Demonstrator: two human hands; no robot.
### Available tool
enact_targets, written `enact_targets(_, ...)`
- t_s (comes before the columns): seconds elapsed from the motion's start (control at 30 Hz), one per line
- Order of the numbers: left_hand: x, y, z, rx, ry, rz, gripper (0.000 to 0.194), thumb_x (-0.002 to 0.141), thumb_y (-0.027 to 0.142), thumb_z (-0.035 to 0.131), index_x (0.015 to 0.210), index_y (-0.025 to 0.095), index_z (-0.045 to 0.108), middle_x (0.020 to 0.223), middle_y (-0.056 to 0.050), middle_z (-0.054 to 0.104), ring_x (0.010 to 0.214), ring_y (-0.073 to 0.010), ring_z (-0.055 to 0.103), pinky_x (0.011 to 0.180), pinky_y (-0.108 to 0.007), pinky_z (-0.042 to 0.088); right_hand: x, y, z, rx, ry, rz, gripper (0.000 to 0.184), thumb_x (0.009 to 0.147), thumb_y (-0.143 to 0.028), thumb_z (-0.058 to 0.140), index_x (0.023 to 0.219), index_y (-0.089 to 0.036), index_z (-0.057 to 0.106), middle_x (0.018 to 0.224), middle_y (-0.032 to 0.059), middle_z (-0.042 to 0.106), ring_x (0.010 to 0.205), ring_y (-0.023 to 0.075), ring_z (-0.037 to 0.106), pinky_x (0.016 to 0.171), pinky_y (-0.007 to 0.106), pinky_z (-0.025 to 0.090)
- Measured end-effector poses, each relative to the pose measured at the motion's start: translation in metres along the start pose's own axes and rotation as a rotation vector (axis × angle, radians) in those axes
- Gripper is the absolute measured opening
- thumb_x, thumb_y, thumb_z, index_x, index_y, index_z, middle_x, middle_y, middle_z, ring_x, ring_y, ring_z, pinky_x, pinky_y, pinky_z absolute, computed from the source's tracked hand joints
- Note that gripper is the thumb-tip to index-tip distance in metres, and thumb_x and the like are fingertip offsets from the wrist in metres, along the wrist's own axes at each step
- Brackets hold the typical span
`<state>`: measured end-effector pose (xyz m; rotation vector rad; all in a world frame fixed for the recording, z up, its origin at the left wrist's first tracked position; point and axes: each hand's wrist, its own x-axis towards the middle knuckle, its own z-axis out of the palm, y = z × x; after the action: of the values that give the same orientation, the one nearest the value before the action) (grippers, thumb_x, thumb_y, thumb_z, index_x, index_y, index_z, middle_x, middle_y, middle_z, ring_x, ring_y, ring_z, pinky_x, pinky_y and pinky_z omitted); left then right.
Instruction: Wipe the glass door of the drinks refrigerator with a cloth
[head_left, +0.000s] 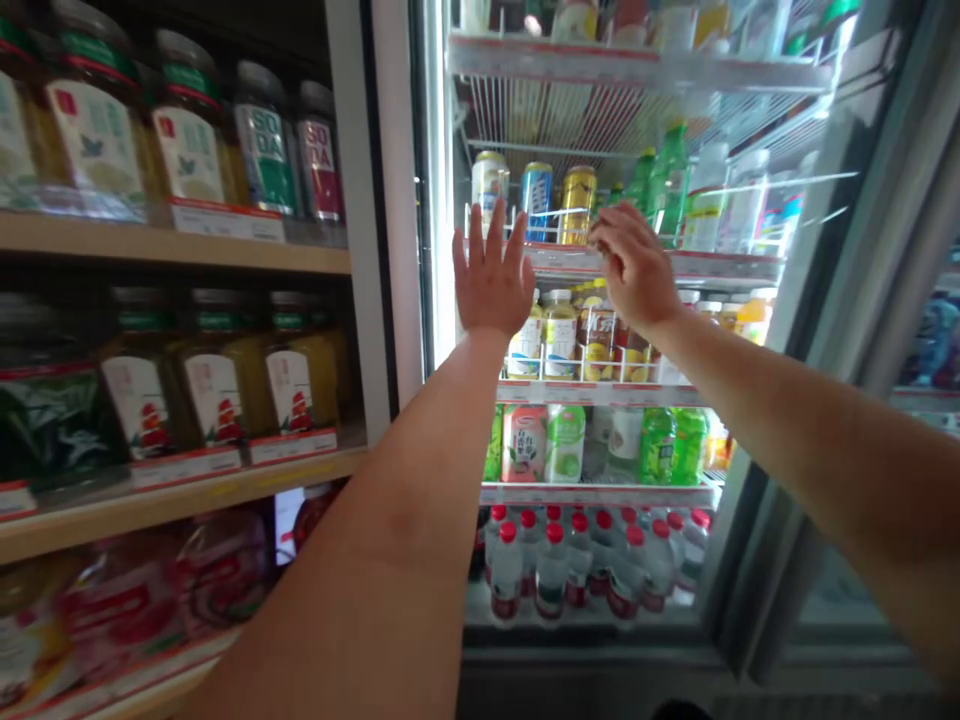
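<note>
Holding nothing, my left hand [495, 283] hangs with fingers spread; my right hand [636, 264] curls inward, and I can't tell whether it grips anything. Just past and between them stand a blue can [537, 193] and a gold can [578, 193]: probably weighty if full, slick with cold, the thin sides denting easily, so best held round the middle. They stand on a shelf [720, 268] inside the fridge [592, 638], a wire rack [525, 108] receding above my hands.
</note>
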<state>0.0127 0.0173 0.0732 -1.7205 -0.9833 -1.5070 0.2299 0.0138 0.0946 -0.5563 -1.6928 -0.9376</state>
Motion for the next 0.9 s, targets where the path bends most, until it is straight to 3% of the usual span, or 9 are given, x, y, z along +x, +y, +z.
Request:
enact_targets(0.1, 0.0, 0.001, 0.0, 0.033, -0.002, 0.001, 0.075, 0.084, 0.039, 0.047, 0.157, 0.034, 0.031, 0.17, 0.011, 0.027, 0.161, -0.0123, -0.016, 0.135, -0.049, -0.007, 0.012, -0.002, 0.008, -0.017, 0.102, 0.11, 0.039, 0.095, -0.01, 0.039, 0.119, -0.021, 0.068, 0.146, 0.0051, 0.059, 0.151, 0.0245, 0.042, 0.133, 0.053, 0.031)
enact_targets(0.27, 0.001, 0.004, 0.0, 0.098, -0.014, -0.02, 0.061, 0.102, 0.028, 0.036, 0.162, 0.023, 0.039, 0.174, 0.004, 0.019, 0.163, -0.0216, 0.002, 0.136, -0.05, -0.001, 0.026, -0.016, 0.021, 0.07, -0.112, -0.055, 0.039, 0.097, -0.011, 0.039, 0.118, -0.025, 0.068, 0.145, 0.0021, 0.061, 0.151, 0.0224, 0.042, 0.132, 0.048, 0.035)
enact_targets(0.4, 0.0, 0.004, -0.001, 0.116, 0.006, -0.01, 0.059, 0.1, 0.03, 0.038, 0.16, 0.027, 0.039, 0.172, 0.008, 0.021, 0.163, -0.0219, 0.006, 0.136, -0.056, 0.008, 0.036, -0.02, 0.028, -0.003, 0.061, 0.065, 0.041, 0.091, -0.006, 0.039, 0.117, -0.02, 0.068, 0.146, 0.0071, 0.059, 0.15, 0.0248, 0.043, 0.133, 0.049, 0.032)
enact_targets(0.47, 0.0, 0.004, -0.001, 0.133, 0.009, -0.007, 0.06, 0.101, 0.028, 0.041, 0.161, 0.024, 0.038, 0.173, 0.005, 0.022, 0.163, -0.0233, 0.008, 0.136, -0.055, 0.008, 0.035, -0.026, 0.032, 0.002, 0.041, 0.036, 0.042, 0.091, -0.006, 0.039, 0.117, -0.02, 0.068, 0.147, 0.006, 0.059, 0.152, 0.0246, 0.042, 0.132, 0.05, 0.032)
enact_targets(0.57, -0.001, 0.003, 0.0, 0.137, 0.017, -0.005, 0.061, 0.105, 0.026, 0.043, 0.164, 0.015, 0.034, 0.173, -0.003, 0.023, 0.163, -0.0239, 0.008, 0.136, -0.048, 0.003, 0.035, -0.037, 0.038, 0.038, -0.086, -0.079, 0.039, 0.092, -0.009, 0.041, 0.117, -0.023, 0.068, 0.145, 0.0026, 0.061, 0.15, 0.023, 0.043, 0.13, 0.05, 0.037)
enact_targets(0.63, -0.001, 0.002, 0.002, 0.128, 0.028, -0.004, 0.064, 0.104, 0.026, 0.043, 0.165, 0.011, 0.031, 0.173, -0.005, 0.025, 0.163, -0.0232, 0.006, 0.137, -0.047, 0.002, 0.039, -0.042, 0.042, 0.028, -0.08, -0.072, 0.04, 0.092, -0.009, 0.041, 0.118, -0.024, 0.068, 0.145, 0.002, 0.061, 0.15, 0.0217, 0.044, 0.13, 0.05, 0.037)
enact_targets(0.77, -0.001, -0.002, 0.008, 0.073, 0.056, 0.003, 0.064, 0.104, 0.027, 0.038, 0.165, 0.011, 0.029, 0.173, -0.002, 0.022, 0.163, -0.0199, -0.002, 0.137, -0.047, -0.001, 0.051, -0.046, 0.051, 0.019, -0.007, 0.025, 0.046, 0.096, -0.011, 0.038, 0.129, -0.027, 0.066, 0.151, 0.0011, 0.056, 0.153, 0.0205, 0.039, 0.134, 0.046, 0.033)
enact_targets(0.9, 0.0, -0.003, 0.011, 0.058, 0.069, -0.004, 0.061, 0.107, 0.03, 0.031, 0.165, 0.013, 0.029, 0.173, 0.0, 0.026, 0.163, -0.0176, -0.001, 0.137, -0.041, -0.003, 0.061, -0.043, 0.052, 0.067, -0.129, -0.106, 0.047, 0.096, -0.007, 0.042, 0.133, -0.024, 0.066, 0.15, 0.003, 0.058, 0.152, 0.0223, 0.041, 0.132, 0.047, 0.035)
